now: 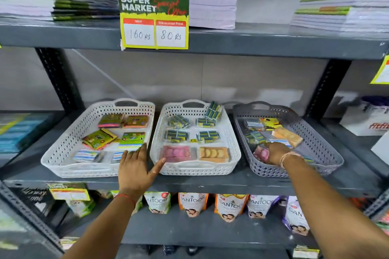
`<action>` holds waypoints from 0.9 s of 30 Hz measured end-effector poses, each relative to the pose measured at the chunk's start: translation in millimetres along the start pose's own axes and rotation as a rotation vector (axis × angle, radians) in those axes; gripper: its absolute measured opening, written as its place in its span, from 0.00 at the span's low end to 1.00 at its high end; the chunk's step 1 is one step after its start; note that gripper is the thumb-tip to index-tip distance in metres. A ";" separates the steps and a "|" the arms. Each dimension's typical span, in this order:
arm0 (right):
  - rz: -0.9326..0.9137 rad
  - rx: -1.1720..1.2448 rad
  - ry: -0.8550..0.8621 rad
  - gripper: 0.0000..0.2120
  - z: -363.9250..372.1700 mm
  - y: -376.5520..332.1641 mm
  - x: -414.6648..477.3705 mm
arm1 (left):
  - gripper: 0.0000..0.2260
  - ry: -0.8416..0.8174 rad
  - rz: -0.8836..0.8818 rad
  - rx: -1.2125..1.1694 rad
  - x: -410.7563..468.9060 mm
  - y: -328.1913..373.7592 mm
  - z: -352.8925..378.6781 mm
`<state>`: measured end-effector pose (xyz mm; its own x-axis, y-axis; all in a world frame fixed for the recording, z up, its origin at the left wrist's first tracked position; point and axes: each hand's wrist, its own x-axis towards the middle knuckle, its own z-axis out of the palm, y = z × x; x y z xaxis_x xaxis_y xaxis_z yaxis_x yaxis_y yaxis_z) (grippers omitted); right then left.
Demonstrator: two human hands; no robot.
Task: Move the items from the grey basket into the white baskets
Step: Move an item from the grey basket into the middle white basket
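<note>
Three baskets stand side by side on the middle shelf. The grey basket (pixel 324 149) is on the right and holds small packs, among them a yellow pack (pixel 270 122) and an orange pack (pixel 287 136). My right hand (pixel 274 152) is inside it, fingers closed on a pink pack (pixel 260 153). The middle white basket (pixel 195 169) holds several blue-green packs, a pink pack and an orange pack. The left white basket (pixel 63 153) holds colourful sticky-note packs. My left hand (pixel 135 169) lies open over the gap between the two white baskets, touching their front rims.
The shelf above (pixel 252 42) carries stacks of paper and notebooks and a price sign (pixel 154 21). Soap pouches (pixel 229 206) line the shelf below. Black uprights (pixel 55 78) frame the bay. A white box (pixel 368 120) sits on the neighbouring shelf to the right.
</note>
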<state>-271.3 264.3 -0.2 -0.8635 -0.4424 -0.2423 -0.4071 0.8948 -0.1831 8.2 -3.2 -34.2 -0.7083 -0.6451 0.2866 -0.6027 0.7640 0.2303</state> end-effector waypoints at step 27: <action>-0.731 0.130 0.016 0.22 7.7 -214.1 -18.8 | 0.44 -0.101 0.058 -0.003 19.1 -1.4 -3.4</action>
<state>-165.6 80.6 36.2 -0.3902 -0.9207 -0.0022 -0.8420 0.3578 -0.4037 -3.2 -16.5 -25.9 -0.7757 -0.5971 0.2045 -0.5583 0.8003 0.2187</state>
